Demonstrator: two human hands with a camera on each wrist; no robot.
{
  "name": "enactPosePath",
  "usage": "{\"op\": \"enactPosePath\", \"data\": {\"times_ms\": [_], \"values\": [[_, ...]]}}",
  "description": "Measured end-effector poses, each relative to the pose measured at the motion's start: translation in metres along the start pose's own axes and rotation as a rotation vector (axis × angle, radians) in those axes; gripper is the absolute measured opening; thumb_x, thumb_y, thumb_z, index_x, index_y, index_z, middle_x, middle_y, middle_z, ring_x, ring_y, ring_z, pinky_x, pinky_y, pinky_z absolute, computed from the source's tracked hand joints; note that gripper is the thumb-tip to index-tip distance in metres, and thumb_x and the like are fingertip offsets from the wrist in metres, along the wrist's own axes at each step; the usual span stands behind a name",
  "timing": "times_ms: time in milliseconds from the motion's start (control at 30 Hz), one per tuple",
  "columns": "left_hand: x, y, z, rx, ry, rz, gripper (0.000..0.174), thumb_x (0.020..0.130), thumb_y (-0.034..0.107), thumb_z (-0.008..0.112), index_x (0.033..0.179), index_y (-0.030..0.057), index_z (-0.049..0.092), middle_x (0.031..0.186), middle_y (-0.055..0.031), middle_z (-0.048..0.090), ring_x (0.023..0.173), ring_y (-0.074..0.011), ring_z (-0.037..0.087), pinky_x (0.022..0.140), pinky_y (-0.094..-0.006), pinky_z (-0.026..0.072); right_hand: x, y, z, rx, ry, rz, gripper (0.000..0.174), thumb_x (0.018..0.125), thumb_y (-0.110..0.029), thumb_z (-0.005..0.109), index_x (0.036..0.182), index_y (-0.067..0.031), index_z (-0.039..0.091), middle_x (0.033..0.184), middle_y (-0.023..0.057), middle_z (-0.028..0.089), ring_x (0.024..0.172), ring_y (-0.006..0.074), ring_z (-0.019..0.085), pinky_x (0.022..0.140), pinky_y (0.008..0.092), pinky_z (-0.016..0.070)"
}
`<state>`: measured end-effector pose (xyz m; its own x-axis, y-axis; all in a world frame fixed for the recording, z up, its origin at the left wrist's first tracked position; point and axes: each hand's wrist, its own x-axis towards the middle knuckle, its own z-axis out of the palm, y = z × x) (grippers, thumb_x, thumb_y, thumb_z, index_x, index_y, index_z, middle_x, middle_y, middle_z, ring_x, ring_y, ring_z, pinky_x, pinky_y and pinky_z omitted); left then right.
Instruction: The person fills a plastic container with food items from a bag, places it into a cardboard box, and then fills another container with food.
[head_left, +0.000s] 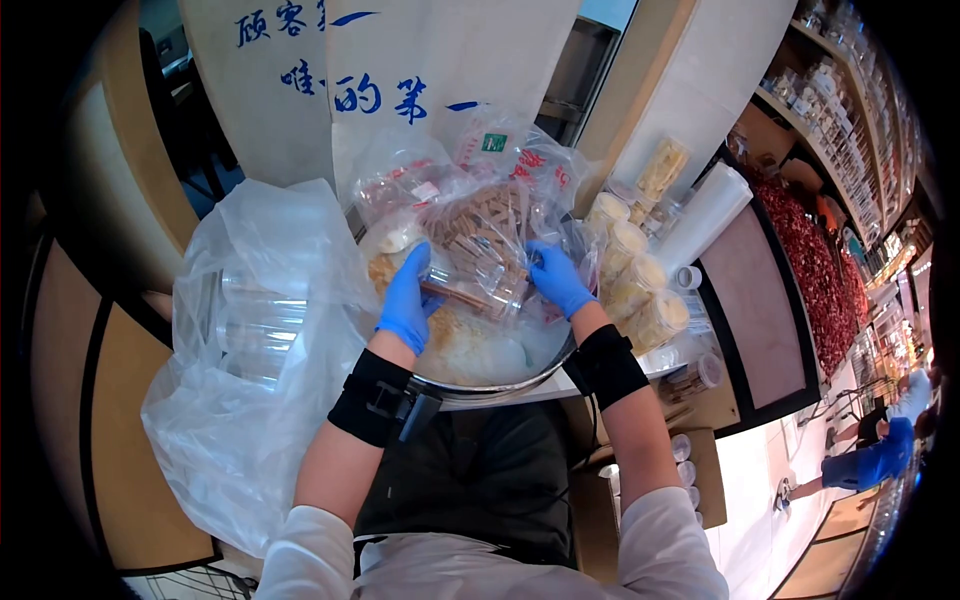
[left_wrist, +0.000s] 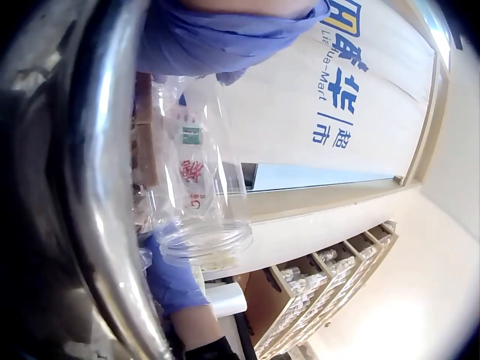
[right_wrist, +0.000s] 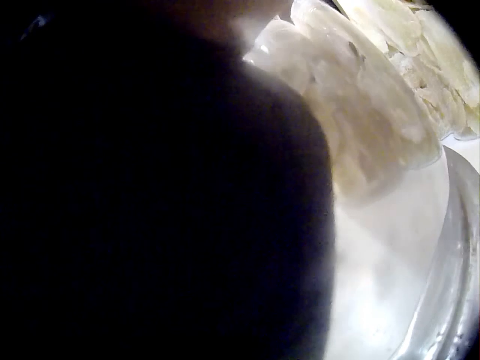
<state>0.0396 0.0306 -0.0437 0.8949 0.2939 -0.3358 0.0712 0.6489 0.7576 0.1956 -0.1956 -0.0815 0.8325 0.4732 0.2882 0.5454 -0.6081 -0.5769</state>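
Note:
Both hands wear blue gloves. In the head view, my left hand [head_left: 407, 298] grips a clear jar [head_left: 495, 288] lying on its side, with brown sticks along it. The jar's open mouth points toward my right hand [head_left: 560, 278], whose fingers are bent at the edge of a clear bag [head_left: 485, 222] of brown pieces; their exact hold is unclear. My left hand [left_wrist: 225, 37] fills the top of the left wrist view, with the jar's rim [left_wrist: 206, 241] near my right hand [left_wrist: 176, 277]. The right wrist view is mostly dark and hides that hand.
Bags sit in a wide metal basin [head_left: 490, 388]. A large plastic bag of clear jars [head_left: 262, 325] stands at left. Filled jars [head_left: 632, 285] and a plastic roll [head_left: 705, 215] are at right. A person in blue [head_left: 880, 455] is at far right.

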Motion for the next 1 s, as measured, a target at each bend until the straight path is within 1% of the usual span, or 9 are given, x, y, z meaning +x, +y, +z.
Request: {"op": "enactPosePath", "data": {"times_ms": [33, 133, 333, 567, 667, 733, 867, 933, 1000], "values": [[0.001, 0.0, -0.001, 0.023, -0.035, -0.005, 0.063, 0.081, 0.055, 0.061, 0.133, 0.0219, 0.05, 0.135, 0.0017, 0.045, 0.11, -0.0178, 0.049, 0.088, -0.0337, 0.0415, 0.001, -0.001, 0.0, 0.065, -0.04, 0.08, 0.033, 0.084, -0.014, 0.058, 0.115, -0.0053, 0.061, 0.098, 0.0241, 0.063, 0.088, 0.0368, 0.062, 0.076, 0.0417, 0.049], [0.0, 0.0, 0.001, -0.03, 0.028, 0.002, 0.051, 0.082, 0.046, 0.067, 0.123, 0.0178, 0.057, 0.112, -0.0011, 0.06, 0.098, -0.0152, 0.057, 0.084, -0.0299, 0.0475, 0.01, 0.015, 0.012, -0.006, -0.007, -0.129, 0.029, 0.082, -0.013, 0.059, 0.11, -0.0053, 0.063, 0.092, 0.0222, 0.062, 0.082, 0.0347, 0.062, 0.074, 0.0399, 0.0489], [0.01, -0.005, -0.007, 0.006, -0.042, -0.016, 0.063, 0.082, 0.055, 0.061, 0.133, 0.0212, 0.05, 0.132, 0.002, 0.047, 0.107, -0.0169, 0.05, 0.086, -0.0333, 0.0441, 0.0, -0.006, 0.002, 0.055, 0.08, 0.067, 0.019, 0.082, -0.015, 0.06, 0.097, -0.0041, 0.063, 0.082, 0.0183, 0.065, 0.074, 0.0321, 0.063, 0.071, 0.0391, 0.0494], [0.007, -0.001, -0.006, -0.038, 0.011, 0.005, 0.069, 0.081, 0.056, 0.062, 0.136, 0.0156, 0.047, 0.131, -0.0009, 0.048, 0.106, -0.0164, 0.051, 0.087, -0.0336, 0.0442, 0.001, -0.006, -0.001, 0.146, 0.333, 0.302, 0.015, 0.083, -0.016, 0.061, 0.09, -0.0026, 0.061, 0.083, 0.0163, 0.067, 0.076, 0.0283, 0.065, 0.072, 0.0384, 0.0499], [0.017, -0.007, -0.011, -0.043, 0.077, -0.001, 0.072, 0.081, 0.056, 0.063, 0.136, 0.0132, 0.046, 0.13, -0.0015, 0.048, 0.106, -0.0166, 0.051, 0.088, -0.0326, 0.0437, -0.003, -0.012, -0.001, -0.011, 0.197, 0.251, 0.019, 0.084, -0.013, 0.058, 0.1, -0.0024, 0.063, 0.085, 0.0172, 0.067, 0.077, 0.029, 0.065, 0.073, 0.0379, 0.0501], [0.02, -0.008, -0.01, -0.149, 0.162, 0.076, 0.049, 0.08, 0.05, 0.068, 0.11, 0.0117, 0.059, 0.1, -0.005, 0.051, 0.086, -0.0164, 0.053, 0.075, -0.0308, 0.0457, -0.002, -0.003, 0.001, 0.058, 0.02, 0.113, 0.03, 0.084, -0.011, 0.057, 0.112, -0.0029, 0.061, 0.09, 0.0197, 0.066, 0.081, 0.0297, 0.065, 0.076, 0.0374, 0.0499], [0.023, -0.006, -0.01, -0.181, 0.209, 0.072, 0.051, 0.08, 0.05, 0.068, 0.113, 0.0113, 0.058, 0.103, -0.0065, 0.05, 0.087, -0.017, 0.052, 0.076, -0.0314, 0.0456, -0.005, -0.003, -0.003, 0.143, -0.008, 0.1, 0.038, 0.084, -0.008, 0.054, 0.122, -0.004, 0.057, 0.095, 0.0227, 0.064, 0.085, 0.0312, 0.064, 0.079, 0.0379, 0.0495], [0.021, -0.006, -0.01, -0.172, 0.209, 0.086, 0.053, 0.08, 0.05, 0.068, 0.116, 0.012, 0.058, 0.104, -0.0071, 0.05, 0.089, -0.0172, 0.052, 0.077, -0.0316, 0.0458, 0.0, 0.004, -0.001, -0.059, -0.106, 0.005, 0.05, 0.082, -0.001, 0.052, 0.131, -0.0053, 0.052, 0.086, 0.0117, 0.061, 0.076, 0.017, 0.058, 0.074, 0.0313, 0.0488], [0.02, -0.006, -0.009, -0.164, 0.216, 0.084, 0.053, 0.08, 0.049, 0.068, 0.118, 0.0125, 0.058, 0.105, -0.007, 0.05, 0.089, -0.0174, 0.052, 0.078, -0.0316, 0.0459, -0.002, 0.007, 0.001, -0.084, -0.061, -0.078, 0.047, 0.082, 0.0, 0.052, 0.129, -0.0049, 0.054, 0.083, 0.0105, 0.06, 0.075, 0.0171, 0.057, 0.074, 0.0315, 0.0485]]}}
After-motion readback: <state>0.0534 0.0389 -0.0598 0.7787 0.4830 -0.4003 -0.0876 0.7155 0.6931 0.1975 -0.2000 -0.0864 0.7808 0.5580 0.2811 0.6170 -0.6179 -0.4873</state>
